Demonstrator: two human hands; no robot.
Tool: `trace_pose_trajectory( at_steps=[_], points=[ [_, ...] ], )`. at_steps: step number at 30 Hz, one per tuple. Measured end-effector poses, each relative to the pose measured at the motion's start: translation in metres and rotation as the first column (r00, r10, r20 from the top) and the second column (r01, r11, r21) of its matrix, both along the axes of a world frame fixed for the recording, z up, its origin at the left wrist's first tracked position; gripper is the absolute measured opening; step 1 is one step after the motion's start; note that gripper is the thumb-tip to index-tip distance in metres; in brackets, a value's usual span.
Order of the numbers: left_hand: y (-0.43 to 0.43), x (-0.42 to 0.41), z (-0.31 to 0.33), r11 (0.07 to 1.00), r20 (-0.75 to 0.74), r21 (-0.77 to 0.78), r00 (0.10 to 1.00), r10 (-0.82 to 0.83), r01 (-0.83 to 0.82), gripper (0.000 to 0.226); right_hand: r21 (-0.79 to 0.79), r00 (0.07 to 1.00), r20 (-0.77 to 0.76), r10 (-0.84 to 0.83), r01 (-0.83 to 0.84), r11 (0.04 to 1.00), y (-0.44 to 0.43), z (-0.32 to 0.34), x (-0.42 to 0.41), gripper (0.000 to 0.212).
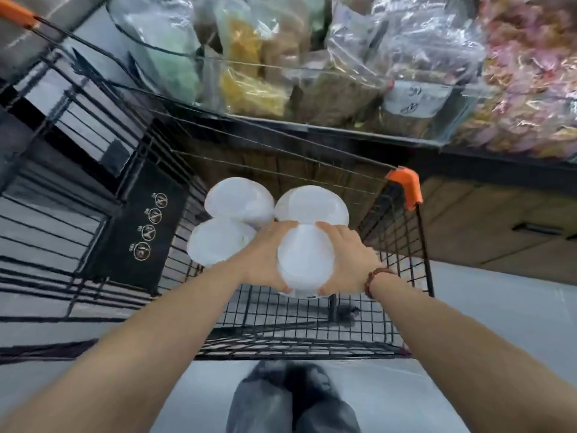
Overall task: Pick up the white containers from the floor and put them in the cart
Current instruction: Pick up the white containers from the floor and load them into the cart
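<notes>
Left hand (pixel 268 254) and right hand (pixel 346 254) clasp the nearest round white plastic container (pixel 304 257) from either side, holding it inside the black wire cart (pixel 402 245). Three more white containers (pixel 239 198) crowd just beyond, touching it. I cannot tell whether they rest on the basket floor. Set down on their smooth lids, the held one could likely slide off or tip. Clear bagged goods (pixel 343 57) fill the shelf behind.

Pale grey glossy floor (pixel 515 292) with soft reflections of overhead light. Above it, a black-edged display shelf (pixel 487 165) carries clear plastic bins (pixel 343 68) filled with transparent bags of goods (pixel 249 85) in green, yellow, brown and pink. Below the shelf are brown wood-grain cabinet panels (pixel 468 220) with a dark recessed handle (pixel 537 229).
</notes>
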State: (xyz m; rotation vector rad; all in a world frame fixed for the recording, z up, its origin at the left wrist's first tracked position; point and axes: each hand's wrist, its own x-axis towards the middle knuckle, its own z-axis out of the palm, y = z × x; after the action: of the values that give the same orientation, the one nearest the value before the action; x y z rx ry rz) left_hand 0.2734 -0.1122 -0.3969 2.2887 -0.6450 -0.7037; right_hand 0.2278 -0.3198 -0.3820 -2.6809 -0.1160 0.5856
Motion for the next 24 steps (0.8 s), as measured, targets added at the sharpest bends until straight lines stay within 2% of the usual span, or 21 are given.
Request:
trace_pose_trajectory(
  at_steps=[4,9,12,21,24],
  points=[
    [0.009,0.016,-0.052,1.0,0.016,0.005,1.0,-0.009,0.009,0.117,-0.017,1.0,-0.015,-0.022,0.022,1.0,0.016,-0.043,0.01,0.124],
    [0.008,0.028,-0.098,0.995,0.049,0.09,0.998,-0.043,0.039,0.123,-0.029,0.996,-0.012,-0.091,0.091,0.995,0.022,-0.078,0.016,0.124],
    [0.002,0.036,-0.121,0.99,0.047,0.134,0.998,-0.049,0.043,0.117,-0.045,0.99,-0.045,-0.133,0.131,0.99,0.022,-0.088,0.017,0.121],
    [0.006,0.047,-0.124,0.989,0.032,0.123,0.996,-0.087,0.082,0.131,-0.063,0.982,-0.069,-0.174,0.17,0.983,0.022,-0.098,0.029,0.119],
    [0.002,0.05,-0.123,0.99,-0.06,0.136,0.998,-0.037,0.045,0.13,-0.071,0.978,-0.062,-0.2,0.195,0.978,0.023,-0.098,0.028,0.12]
  ],
)
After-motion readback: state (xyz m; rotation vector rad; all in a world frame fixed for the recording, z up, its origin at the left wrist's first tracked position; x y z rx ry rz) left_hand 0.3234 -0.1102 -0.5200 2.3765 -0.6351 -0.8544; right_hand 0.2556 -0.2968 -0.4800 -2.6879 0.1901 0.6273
